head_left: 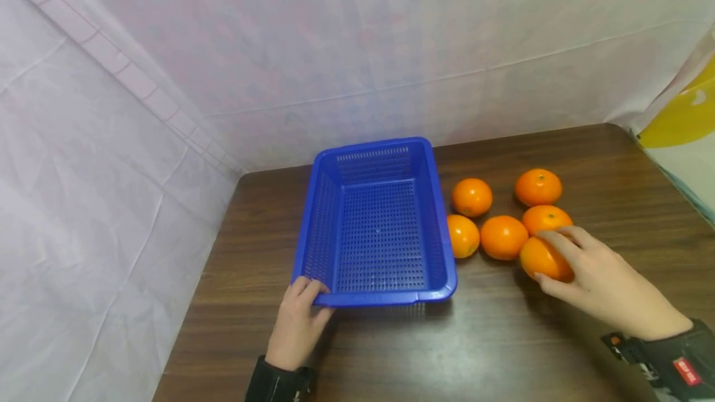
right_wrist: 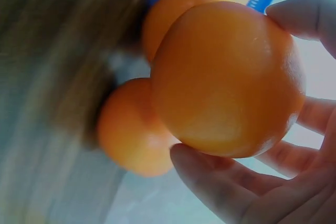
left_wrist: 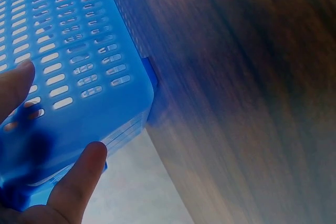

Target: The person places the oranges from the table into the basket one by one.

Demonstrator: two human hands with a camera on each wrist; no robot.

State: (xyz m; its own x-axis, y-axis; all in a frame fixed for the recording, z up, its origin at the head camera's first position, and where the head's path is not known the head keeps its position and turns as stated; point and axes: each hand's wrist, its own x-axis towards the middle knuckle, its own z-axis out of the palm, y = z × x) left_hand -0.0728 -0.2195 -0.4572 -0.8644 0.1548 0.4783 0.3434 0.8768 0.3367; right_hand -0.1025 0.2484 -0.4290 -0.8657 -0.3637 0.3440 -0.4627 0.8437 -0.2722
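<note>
Orange (head_left: 543,260) between fingers (right_wrist: 210,183) of the right hand (head_left: 607,284)

The person's left hand (head_left: 295,327) gripped the blue plastic basket (head_left: 385,298) at its near left corner, fingers bent over, thumb outside. Well to the basket's right, I saw the right hand (head_left: 606,281), back upward, thumb and fingers curved in a grip.
</note>
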